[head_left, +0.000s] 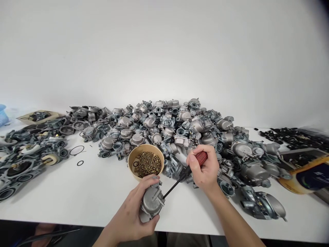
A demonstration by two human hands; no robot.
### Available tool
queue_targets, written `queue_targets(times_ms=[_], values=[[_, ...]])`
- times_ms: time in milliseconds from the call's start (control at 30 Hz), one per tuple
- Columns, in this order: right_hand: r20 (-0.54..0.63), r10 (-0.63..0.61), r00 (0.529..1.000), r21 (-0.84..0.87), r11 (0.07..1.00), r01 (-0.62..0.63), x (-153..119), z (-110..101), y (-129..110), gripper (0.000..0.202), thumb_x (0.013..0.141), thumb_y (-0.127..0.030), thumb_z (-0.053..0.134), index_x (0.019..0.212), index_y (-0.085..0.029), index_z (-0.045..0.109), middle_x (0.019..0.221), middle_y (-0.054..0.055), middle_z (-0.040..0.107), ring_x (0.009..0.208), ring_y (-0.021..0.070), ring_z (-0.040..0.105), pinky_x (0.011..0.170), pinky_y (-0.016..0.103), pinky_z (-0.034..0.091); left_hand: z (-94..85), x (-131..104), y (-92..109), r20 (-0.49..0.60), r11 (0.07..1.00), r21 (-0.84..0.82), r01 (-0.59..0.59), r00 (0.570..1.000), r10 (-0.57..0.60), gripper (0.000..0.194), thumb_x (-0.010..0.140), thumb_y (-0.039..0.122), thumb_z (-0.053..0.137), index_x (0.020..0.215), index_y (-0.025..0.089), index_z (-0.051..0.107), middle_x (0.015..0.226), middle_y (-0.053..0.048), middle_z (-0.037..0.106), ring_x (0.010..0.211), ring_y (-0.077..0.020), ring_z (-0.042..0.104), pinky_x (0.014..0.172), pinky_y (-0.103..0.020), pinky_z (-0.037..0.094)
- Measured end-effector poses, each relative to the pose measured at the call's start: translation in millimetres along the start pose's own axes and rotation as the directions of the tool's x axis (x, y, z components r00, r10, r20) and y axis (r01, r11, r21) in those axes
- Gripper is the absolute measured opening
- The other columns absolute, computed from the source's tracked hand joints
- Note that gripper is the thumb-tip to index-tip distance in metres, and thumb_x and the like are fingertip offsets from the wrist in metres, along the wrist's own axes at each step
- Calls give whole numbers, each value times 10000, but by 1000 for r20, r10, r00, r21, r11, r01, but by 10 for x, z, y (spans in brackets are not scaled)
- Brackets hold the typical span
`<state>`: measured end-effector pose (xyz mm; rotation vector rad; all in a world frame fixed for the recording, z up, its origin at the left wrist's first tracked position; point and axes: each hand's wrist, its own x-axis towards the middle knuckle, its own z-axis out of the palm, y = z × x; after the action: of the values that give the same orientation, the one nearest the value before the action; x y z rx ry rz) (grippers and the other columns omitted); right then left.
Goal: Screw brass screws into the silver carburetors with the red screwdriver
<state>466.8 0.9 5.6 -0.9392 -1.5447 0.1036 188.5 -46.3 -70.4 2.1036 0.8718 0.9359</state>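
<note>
My left hand (135, 209) is closed around a grey metal carburetor (151, 202), held near the table's front edge with its rounded bowl facing up. In my right hand (205, 168) is a screwdriver (182, 174) with a red and black handle, gripped by the fingers. Its dark shaft slants down to the left, and the tip meets the side of the carburetor near the bowl's rim. Whether the tip sits in a screw cannot be made out. Just behind the carburetor stands a round tan tub (132, 154) of small brass-coloured screws.
A large heap of carburetors (177, 127) spreads across the back of the white table (102, 192). Opened carburetor bodies (25, 161) lie at left, near two rubber rings (80, 163). One carburetor (263, 204) rests at front right. Black parts (290, 135) and a yellow-and-blue container (305, 175) are far right.
</note>
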Motion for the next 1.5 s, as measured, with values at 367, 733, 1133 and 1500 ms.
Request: queue_targets(times_ms=[367,733,1133,1500], values=[[528,-374,762,88,917,390,695,161,-771,156,1021,-167,596,1156,-236,561,696,-103,574,483,76,431,496,231,301,8,1,-13,-35,995,80,-52,998,55,1014,736,85,725,1649,346,367,1638,-151,580,1495,-446,597,1206,-605,545],[834,-285,473,236,958,162,1033,204,-1034,382,898,-85,568,1252,-202,648,957,1,716,730,137,555,638,276,381,117,-124,-143,-73,995,66,71,995,-66,902,751,187,755,1598,309,473,1453,-136,701,1288,-432,715,1073,-567,634],[872,-321,370,343,939,8,1175,36,-806,497,816,-16,547,1284,-174,603,932,-2,648,792,135,583,723,259,448,44,-54,-49,-33,993,106,44,999,-41,1060,718,144,723,1646,447,310,1592,-122,573,1405,-474,642,1106,-685,594],[875,-290,387,320,947,-12,1212,44,-722,433,886,-12,553,1276,-191,606,988,21,734,785,146,608,707,267,471,0,10,32,-33,999,50,16,999,-14,1013,670,80,680,1604,377,423,1625,-109,576,1419,-418,648,1148,-545,595]])
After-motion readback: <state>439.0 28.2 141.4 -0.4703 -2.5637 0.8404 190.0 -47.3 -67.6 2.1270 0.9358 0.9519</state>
